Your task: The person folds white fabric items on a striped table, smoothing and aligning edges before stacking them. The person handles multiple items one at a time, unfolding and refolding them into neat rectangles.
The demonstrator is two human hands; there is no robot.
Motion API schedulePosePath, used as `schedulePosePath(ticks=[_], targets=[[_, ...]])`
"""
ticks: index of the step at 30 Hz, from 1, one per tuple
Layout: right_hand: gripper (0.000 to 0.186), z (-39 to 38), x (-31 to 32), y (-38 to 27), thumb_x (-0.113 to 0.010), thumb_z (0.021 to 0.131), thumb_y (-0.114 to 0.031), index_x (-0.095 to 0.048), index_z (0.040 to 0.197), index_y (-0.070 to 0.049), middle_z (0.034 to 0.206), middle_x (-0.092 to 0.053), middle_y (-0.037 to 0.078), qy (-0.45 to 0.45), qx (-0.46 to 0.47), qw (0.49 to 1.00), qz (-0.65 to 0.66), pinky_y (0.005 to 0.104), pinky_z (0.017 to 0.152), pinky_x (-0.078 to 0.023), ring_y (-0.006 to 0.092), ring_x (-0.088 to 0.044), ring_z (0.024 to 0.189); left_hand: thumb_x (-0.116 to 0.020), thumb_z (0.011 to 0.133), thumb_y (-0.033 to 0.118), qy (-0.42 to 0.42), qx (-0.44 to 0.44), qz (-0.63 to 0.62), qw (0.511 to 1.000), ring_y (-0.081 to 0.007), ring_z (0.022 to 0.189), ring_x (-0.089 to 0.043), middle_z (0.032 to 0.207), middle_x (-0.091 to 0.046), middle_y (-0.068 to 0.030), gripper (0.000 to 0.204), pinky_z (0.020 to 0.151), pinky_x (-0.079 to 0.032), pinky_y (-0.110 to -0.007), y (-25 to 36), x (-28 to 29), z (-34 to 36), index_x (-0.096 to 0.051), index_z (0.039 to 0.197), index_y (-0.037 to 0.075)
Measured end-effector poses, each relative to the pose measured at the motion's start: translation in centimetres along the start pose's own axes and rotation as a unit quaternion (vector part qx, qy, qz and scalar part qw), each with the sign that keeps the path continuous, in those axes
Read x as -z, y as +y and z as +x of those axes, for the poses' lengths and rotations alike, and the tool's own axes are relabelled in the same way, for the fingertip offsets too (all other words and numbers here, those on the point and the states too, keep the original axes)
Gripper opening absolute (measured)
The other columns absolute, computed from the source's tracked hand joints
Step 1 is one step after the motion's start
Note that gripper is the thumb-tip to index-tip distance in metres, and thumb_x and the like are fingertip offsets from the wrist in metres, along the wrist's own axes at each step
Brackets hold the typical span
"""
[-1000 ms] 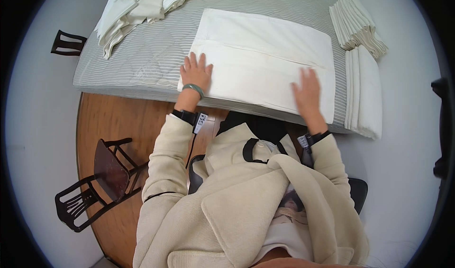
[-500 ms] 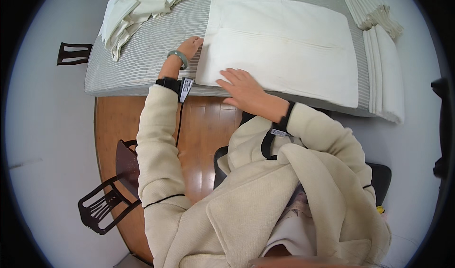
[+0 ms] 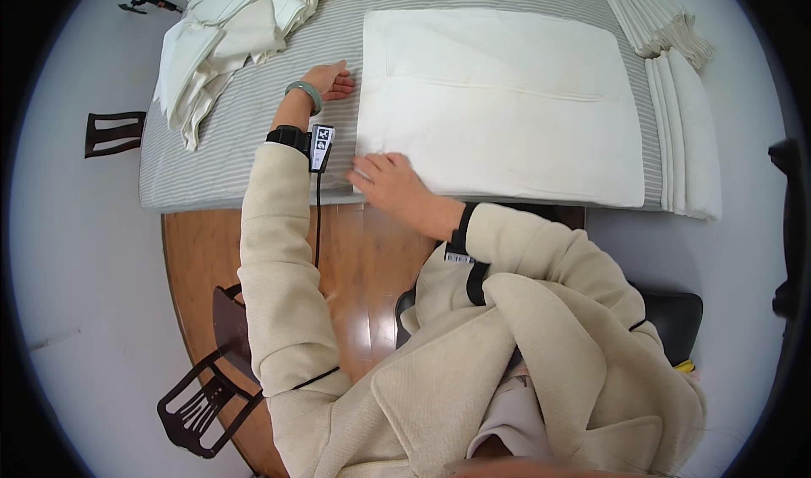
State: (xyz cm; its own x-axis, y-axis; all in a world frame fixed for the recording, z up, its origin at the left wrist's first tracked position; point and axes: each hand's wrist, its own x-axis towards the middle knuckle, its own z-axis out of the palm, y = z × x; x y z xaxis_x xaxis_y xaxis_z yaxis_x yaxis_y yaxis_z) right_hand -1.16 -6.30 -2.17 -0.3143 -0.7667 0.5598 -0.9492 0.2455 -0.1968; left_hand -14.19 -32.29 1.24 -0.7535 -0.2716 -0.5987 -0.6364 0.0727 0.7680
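A large white rectangular cloth (image 3: 507, 132) lies flat on a grey-striped covered table (image 3: 203, 174), with a crease running across its middle. My right hand (image 3: 393, 187) rests at the cloth's near left corner, its fingers apart and slightly blurred. Just beyond the cloth's left edge is my left hand (image 3: 331, 83), palm turned partly up and fingers loosely curled. It holds nothing and does not touch the cloth. A green bangle (image 3: 307, 95) circles the left wrist.
Rumpled white cloths (image 3: 228, 39) lie in a heap at the far left. On the right sit a fanned stack of white cloths (image 3: 650, 13) and some folded white cloths (image 3: 684, 132). A dark chair (image 3: 207, 402) stands on the wooden floor at the left.
My right hand has slid left and nearer along the cloth, reaching its corner. My left hand has moved slightly left, away from the cloth's edge, and turned its palm upward.
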Motion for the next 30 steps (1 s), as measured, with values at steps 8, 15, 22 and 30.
schedulePosePath(ticks=[8, 15, 22, 30], targets=[[0.042, 0.9, 1.6, 0.3, -0.065, 0.075, -0.016, -0.061, 0.117, -0.009, 0.1, -0.057, 0.002, -0.079, -0.065, 0.991, 0.081, 0.0383, 0.085, -0.04, 0.0217, -0.052, 0.101, -0.062, 0.095, 0.045, 0.001, -0.006, 0.048, 0.999, -0.0195, 0.093, -0.066, 0.103, -0.068, -0.0096, 0.047, 0.085, -0.055, -0.034, 5.6, -1.4, 7.2, -0.061, 0.111, 0.001], [0.027, 1.2, -0.2, 0.5, -0.062, 0.078, -0.021, -0.066, 0.105, -0.017, 0.097, -0.056, 0.001, -0.049, -0.033, 0.998, 0.024, 0.0363, 0.083, -0.038, 0.0204, -0.05, 0.098, -0.064, 0.095, 0.037, 0.021, -0.007, 0.091, 0.996, -0.0218, 0.093, -0.067, 0.105, -0.068, -0.0123, 0.043, 0.084, -0.056, -0.036, 6.9, -2.0, 13.2, -0.063, 0.111, -0.003], [0.017, 1.5, -1.1, 0.5, -0.063, 0.077, -0.021, -0.067, 0.093, -0.017, 0.091, -0.057, 0.0, -0.027, -0.051, 0.996, 0.068, 0.0364, 0.08, -0.037, 0.0205, -0.05, 0.094, -0.075, 0.087, 0.032, -0.048, -0.022, -0.007, 0.999, -0.0204, 0.091, -0.067, 0.105, -0.069, -0.0096, 0.042, 0.084, -0.055, -0.032, 4.7, -0.6, 15.6, -0.064, 0.112, 0.001], [0.023, 1.6, -1.1, 0.6, -0.068, 0.071, -0.019, -0.065, 0.093, -0.016, 0.09, -0.057, 0.0, -0.002, -0.074, 0.992, 0.104, 0.0372, 0.08, -0.039, 0.0203, -0.052, 0.092, -0.072, 0.088, 0.028, -0.034, -0.027, 0.023, 0.999, -0.0179, 0.086, -0.065, 0.099, -0.068, -0.0077, 0.033, 0.081, -0.055, -0.032, 3.9, -0.7, 16.4, -0.065, 0.109, 0.003]])
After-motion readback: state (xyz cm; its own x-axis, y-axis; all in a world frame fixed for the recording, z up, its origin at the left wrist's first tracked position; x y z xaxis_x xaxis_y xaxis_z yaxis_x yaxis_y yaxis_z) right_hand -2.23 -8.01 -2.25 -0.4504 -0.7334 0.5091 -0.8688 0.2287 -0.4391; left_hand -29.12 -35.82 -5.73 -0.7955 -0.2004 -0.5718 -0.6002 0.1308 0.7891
